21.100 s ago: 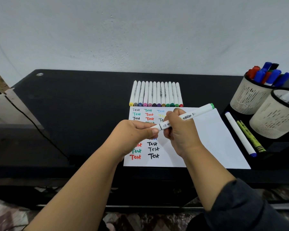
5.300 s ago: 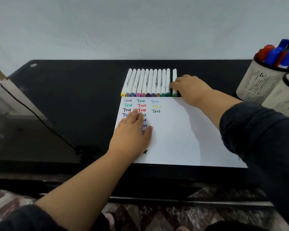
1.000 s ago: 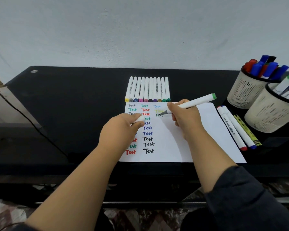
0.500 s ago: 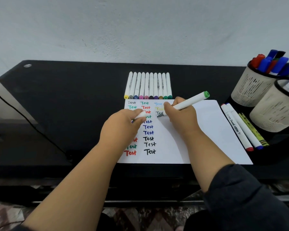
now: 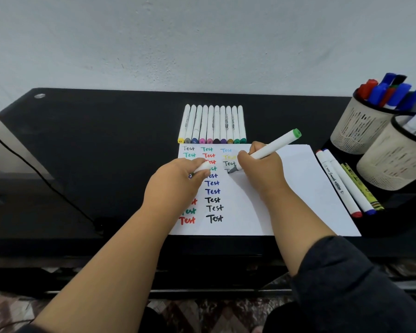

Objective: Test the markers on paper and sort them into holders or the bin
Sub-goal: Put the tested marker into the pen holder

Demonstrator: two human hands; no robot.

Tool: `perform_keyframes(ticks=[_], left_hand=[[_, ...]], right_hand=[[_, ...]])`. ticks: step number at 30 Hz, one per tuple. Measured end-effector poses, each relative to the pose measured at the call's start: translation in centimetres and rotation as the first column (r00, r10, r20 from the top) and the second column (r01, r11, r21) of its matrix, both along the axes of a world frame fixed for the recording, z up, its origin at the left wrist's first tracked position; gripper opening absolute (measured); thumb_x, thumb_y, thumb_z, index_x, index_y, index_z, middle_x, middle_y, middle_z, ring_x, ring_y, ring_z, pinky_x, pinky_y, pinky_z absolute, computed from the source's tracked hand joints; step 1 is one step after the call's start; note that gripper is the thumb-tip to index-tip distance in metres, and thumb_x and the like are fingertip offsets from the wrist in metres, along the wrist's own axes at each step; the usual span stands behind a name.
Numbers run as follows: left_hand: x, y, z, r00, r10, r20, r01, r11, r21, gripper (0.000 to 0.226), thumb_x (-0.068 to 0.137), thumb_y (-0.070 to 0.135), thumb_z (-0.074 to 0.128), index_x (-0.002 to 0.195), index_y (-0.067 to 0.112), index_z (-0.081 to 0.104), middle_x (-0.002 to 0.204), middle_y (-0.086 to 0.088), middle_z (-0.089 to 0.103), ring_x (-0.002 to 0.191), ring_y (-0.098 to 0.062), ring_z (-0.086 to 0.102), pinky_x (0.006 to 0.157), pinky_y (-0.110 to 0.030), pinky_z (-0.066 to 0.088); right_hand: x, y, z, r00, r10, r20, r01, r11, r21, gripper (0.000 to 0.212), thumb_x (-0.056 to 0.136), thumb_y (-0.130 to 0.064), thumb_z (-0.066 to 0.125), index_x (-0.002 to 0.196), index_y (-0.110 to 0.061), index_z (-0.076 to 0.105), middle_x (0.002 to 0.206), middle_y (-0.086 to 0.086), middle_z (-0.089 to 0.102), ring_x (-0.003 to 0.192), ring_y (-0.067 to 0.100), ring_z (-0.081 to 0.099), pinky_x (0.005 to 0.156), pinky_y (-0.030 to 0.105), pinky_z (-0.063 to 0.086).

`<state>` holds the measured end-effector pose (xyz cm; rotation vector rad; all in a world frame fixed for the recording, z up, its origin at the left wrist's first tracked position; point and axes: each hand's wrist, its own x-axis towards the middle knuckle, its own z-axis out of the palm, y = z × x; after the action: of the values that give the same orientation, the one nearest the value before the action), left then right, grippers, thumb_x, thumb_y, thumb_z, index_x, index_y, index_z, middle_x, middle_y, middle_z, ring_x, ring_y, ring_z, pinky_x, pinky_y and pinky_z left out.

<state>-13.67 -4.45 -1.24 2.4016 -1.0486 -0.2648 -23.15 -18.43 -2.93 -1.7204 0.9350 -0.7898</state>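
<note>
A white sheet of paper (image 5: 296, 188) lies on the black table (image 5: 101, 140), covered at its left with coloured "Test" words. My right hand (image 5: 259, 169) grips a white marker with a green end (image 5: 274, 144), its dark tip touching the paper under the third column of words. My left hand (image 5: 175, 181) rests on the paper and holds the marker's white cap (image 5: 202, 167). A row of several white markers (image 5: 213, 123) lies just beyond the paper.
Two white mesh holders stand at the right: the far holder (image 5: 356, 126) has red and blue markers, the near holder (image 5: 392, 164) has white ones. Three pens (image 5: 346, 186) lie between paper and holders. A black cable (image 5: 46, 183) runs down the left.
My right hand has brought the marker tip down one line on the paper and a first dark stroke shows there. My left hand keeps the cap in the same place.
</note>
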Motion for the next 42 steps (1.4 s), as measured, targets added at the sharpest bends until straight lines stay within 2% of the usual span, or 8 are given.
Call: perform_keyframes(ticks=[7, 11, 18, 23, 30, 35, 39, 42], left_hand=[[-0.08, 0.11, -0.23, 1.000, 0.001, 0.009, -0.001, 1.000, -0.022, 0.044, 0.095, 0.046, 0.044, 0.138, 0.036, 0.042, 0.139, 0.007, 0.048, 0.123, -0.013, 0.047, 0.080, -0.021, 0.032], [-0.14, 0.26, -0.31, 1.000, -0.002, 0.010, 0.002, 0.999, -0.040, 0.043, 0.095, 0.046, 0.044, 0.137, 0.037, 0.044, 0.139, 0.008, 0.049, 0.123, -0.012, 0.046, 0.081, -0.021, 0.032], [-0.06, 0.20, -0.42, 1.000, 0.002, 0.016, -0.001, 0.999, -0.037, 0.044, 0.095, 0.047, 0.044, 0.138, 0.036, 0.043, 0.139, 0.009, 0.048, 0.123, -0.012, 0.046, 0.082, -0.021, 0.032], [-0.06, 0.18, -0.47, 1.000, -0.005, 0.014, 0.006, 1.000, -0.025, 0.045, 0.095, 0.048, 0.044, 0.138, 0.037, 0.042, 0.141, 0.009, 0.046, 0.124, -0.012, 0.045, 0.083, -0.021, 0.033], [-0.13, 0.28, -0.31, 1.000, -0.009, 0.015, 0.009, 0.999, -0.033, 0.044, 0.095, 0.047, 0.044, 0.138, 0.037, 0.043, 0.140, 0.009, 0.047, 0.122, -0.011, 0.046, 0.083, -0.021, 0.035], [-0.17, 0.36, -0.29, 1.000, -0.008, 0.007, 0.009, 0.999, -0.033, 0.044, 0.095, 0.047, 0.044, 0.137, 0.037, 0.043, 0.139, 0.009, 0.048, 0.119, -0.010, 0.048, 0.080, -0.019, 0.034], [-0.27, 0.42, -0.29, 1.000, -0.005, -0.010, 0.005, 0.999, -0.038, 0.044, 0.095, 0.047, 0.044, 0.137, 0.037, 0.044, 0.137, 0.010, 0.049, 0.117, -0.010, 0.049, 0.079, -0.020, 0.035], [-0.35, 0.48, -0.31, 1.000, -0.005, -0.027, 0.004, 0.999, -0.043, 0.043, 0.095, 0.047, 0.045, 0.137, 0.037, 0.044, 0.137, 0.010, 0.049, 0.116, -0.010, 0.050, 0.080, -0.020, 0.036]], right_hand=[[-0.01, 0.00, 0.05, 0.999, -0.047, -0.017, 0.046, 0.998, -0.035, 0.036, 0.085, -0.008, 0.051, 0.062, -0.018, 0.026, 0.056, -0.005, 0.028, 0.046, 0.007, 0.028, 0.041, 0.012, 0.024], [0.03, 0.05, -0.03, 0.999, -0.046, -0.009, 0.045, 0.998, -0.031, 0.037, 0.084, -0.007, 0.051, 0.061, -0.018, 0.025, 0.055, -0.006, 0.027, 0.042, 0.004, 0.030, 0.040, 0.012, 0.023], [-0.07, -0.07, -0.07, 0.997, -0.075, -0.014, 0.074, 0.996, -0.042, 0.035, 0.084, -0.007, 0.050, 0.062, -0.018, 0.025, 0.057, -0.004, 0.028, 0.050, 0.009, 0.024, 0.040, 0.013, 0.022], [-0.17, 0.10, 0.10, 0.997, -0.078, 0.007, 0.078, 0.996, -0.033, 0.036, 0.083, -0.003, 0.047, 0.061, -0.018, 0.023, 0.055, -0.005, 0.025, 0.040, 0.005, 0.027, 0.038, 0.013, 0.021], [-0.19, 0.15, 0.07, 0.994, -0.113, 0.010, 0.113, 0.993, -0.038, 0.036, 0.083, -0.003, 0.047, 0.061, -0.018, 0.023, 0.054, -0.005, 0.026, 0.039, 0.005, 0.028, 0.039, 0.013, 0.022], [-0.19, -0.01, 0.14, 0.993, -0.118, 0.019, 0.118, 0.993, -0.002, 0.034, 0.084, -0.005, 0.047, 0.063, -0.018, 0.024, 0.058, -0.004, 0.027, 0.050, 0.008, 0.025, 0.048, 0.019, 0.023], [-0.29, 0.06, 0.18, 0.995, -0.095, 0.017, 0.094, 0.995, 0.016, 0.036, 0.083, -0.003, 0.047, 0.062, -0.019, 0.022, 0.056, -0.005, 0.024, 0.040, 0.006, 0.026, 0.039, 0.012, 0.021], [-0.39, -0.02, 0.40, 0.994, -0.104, 0.035, 0.103, 0.994, 0.048, 0.036, 0.083, -0.002, 0.048, 0.062, -0.019, 0.023, 0.058, -0.003, 0.026, 0.046, 0.007, 0.025, 0.040, 0.011, 0.020]])
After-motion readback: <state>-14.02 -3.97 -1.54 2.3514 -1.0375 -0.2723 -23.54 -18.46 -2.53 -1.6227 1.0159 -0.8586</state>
